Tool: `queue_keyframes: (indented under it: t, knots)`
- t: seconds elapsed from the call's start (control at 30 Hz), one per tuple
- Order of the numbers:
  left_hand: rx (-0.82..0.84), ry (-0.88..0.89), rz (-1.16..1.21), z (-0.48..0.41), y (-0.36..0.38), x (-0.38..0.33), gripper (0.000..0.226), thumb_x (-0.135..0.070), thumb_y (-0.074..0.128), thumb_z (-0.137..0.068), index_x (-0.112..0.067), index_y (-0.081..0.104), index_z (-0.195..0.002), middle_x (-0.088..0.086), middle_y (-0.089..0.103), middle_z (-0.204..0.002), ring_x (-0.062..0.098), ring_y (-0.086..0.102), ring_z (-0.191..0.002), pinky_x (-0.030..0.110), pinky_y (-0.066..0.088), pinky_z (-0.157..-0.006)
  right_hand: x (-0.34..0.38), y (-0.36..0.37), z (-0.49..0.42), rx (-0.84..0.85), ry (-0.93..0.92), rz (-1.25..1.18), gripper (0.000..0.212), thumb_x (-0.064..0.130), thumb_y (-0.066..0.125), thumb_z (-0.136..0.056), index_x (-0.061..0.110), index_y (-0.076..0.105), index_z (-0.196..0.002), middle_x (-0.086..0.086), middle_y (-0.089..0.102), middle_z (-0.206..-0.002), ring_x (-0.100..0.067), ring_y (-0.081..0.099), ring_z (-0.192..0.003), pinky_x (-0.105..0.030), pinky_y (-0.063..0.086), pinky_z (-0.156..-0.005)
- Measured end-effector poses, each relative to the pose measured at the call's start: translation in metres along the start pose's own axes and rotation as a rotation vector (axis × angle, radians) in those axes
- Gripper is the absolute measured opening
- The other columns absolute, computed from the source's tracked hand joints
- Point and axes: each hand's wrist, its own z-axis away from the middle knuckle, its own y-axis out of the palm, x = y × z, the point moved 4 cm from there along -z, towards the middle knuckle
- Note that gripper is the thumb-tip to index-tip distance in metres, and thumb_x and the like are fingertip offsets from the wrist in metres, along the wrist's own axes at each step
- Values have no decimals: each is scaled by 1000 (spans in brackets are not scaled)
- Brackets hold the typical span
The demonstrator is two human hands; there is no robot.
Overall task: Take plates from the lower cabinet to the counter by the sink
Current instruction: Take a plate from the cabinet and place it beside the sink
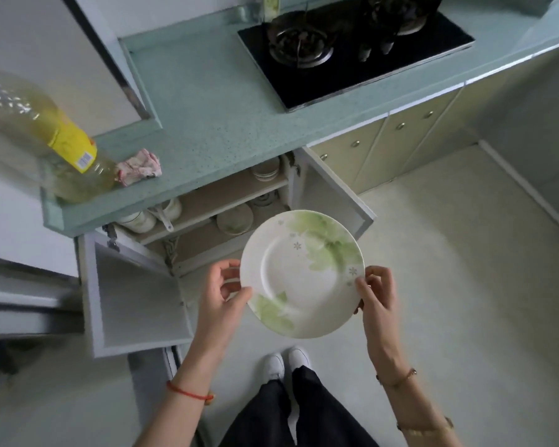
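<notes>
A: What lies at the left?

B: A clear plastic oil bottle (46, 137) with a yellow label stands on the speckled green counter (213, 101), and a crumpled pink cloth (138, 167) lies just beside it. Below, the lower cabinet (207, 208) stands with both doors swung wide; bowls (149, 214) and stacked plates (266, 169) sit on its shelves.

A: And the plate in hand?

B: The plate (302, 274) is round, glossy white ceramic with a green leaf print. It is held face up and nearly level in front of the cabinet, clear of the shelves. The left hand (221, 293) pinches its left rim, thumb on top and fingers curled beneath. The right hand (376, 293) grips the right rim the same way.

A: How should the carry be done?

B: Keep both grips on opposite rims, hold the plate level, and step clear of the right door (336, 188). The glaze is probably slippery, so set it flat on bare counter. No sink is in view; a black glass stove (355, 50) lies at the right
</notes>
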Motion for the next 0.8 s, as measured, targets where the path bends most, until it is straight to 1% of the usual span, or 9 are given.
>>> queue_keyframes:
  t: [0.1,0.2,0.33,0.4,0.53,0.57,0.63,0.7,0.8]
  knots:
    - [133,10,-27,5,14,-14,41,-1,67,-78,-26,59,-109,-11,71,-100,5,70,-91,21,57,-75,5,-22,21,-116,-11,-38,6,6,53,-97,8,49,-93,-2,52,-72,-10,44,-56,-22,39,-49]
    - [242,25,-53,6,31,-27,43,5,66,-80,-26,59,-109,-5,71,-102,6,70,-92,20,57,-74,10,-42,37,-241,-25,-72,5,5,53,-96,7,50,-93,-4,53,-74,-9,45,-56,-22,38,-48]
    - [377,52,-84,6,66,-47,42,9,64,-81,-21,59,-110,2,69,-108,4,69,-89,28,59,-81,14,-71,53,-409,-22,-137,3,5,54,-96,6,51,-95,-6,56,-79,-10,47,-59,-23,37,-48]
    - [437,63,-93,6,88,-56,42,10,63,-81,-22,59,-108,3,68,-107,2,68,-86,30,58,-83,17,-86,57,-489,-19,-158,3,6,55,-95,7,52,-96,-5,58,-82,-8,48,-59,-20,37,-48]
    - [577,80,-115,2,137,-68,42,9,63,-81,-23,60,-107,-1,68,-105,-2,68,-85,22,58,-75,27,-120,59,-644,-38,-205,3,7,55,-95,9,55,-95,-3,60,-83,-5,51,-59,-16,38,-46]
    - [604,83,-118,0,150,-70,42,9,64,-81,-23,60,-108,-3,69,-104,-3,68,-86,20,57,-74,30,-129,57,-671,-43,-209,3,7,55,-94,10,55,-94,-3,61,-83,-5,51,-59,-17,38,-46]
    - [640,87,-121,-5,175,-75,42,7,65,-80,-25,62,-108,-7,71,-101,-1,69,-87,20,57,-72,35,-146,49,-706,-49,-231,3,7,55,-94,10,54,-93,-4,60,-84,-10,51,-63,-23,39,-49]
    - [671,105,-130,-11,208,-82,41,0,67,-76,-26,63,-106,-10,72,-99,1,69,-89,21,56,-71,41,-168,35,-739,-63,-256,4,7,55,-94,11,55,-92,-5,60,-84,-15,50,-66,-28,38,-52]
    - [688,106,-131,-20,257,-93,41,-10,67,-68,-27,64,-106,-6,72,-100,5,69,-90,27,57,-72,51,-201,7,-763,-85,-280,6,7,55,-93,12,55,-90,-5,60,-83,-15,49,-64,-29,37,-52]
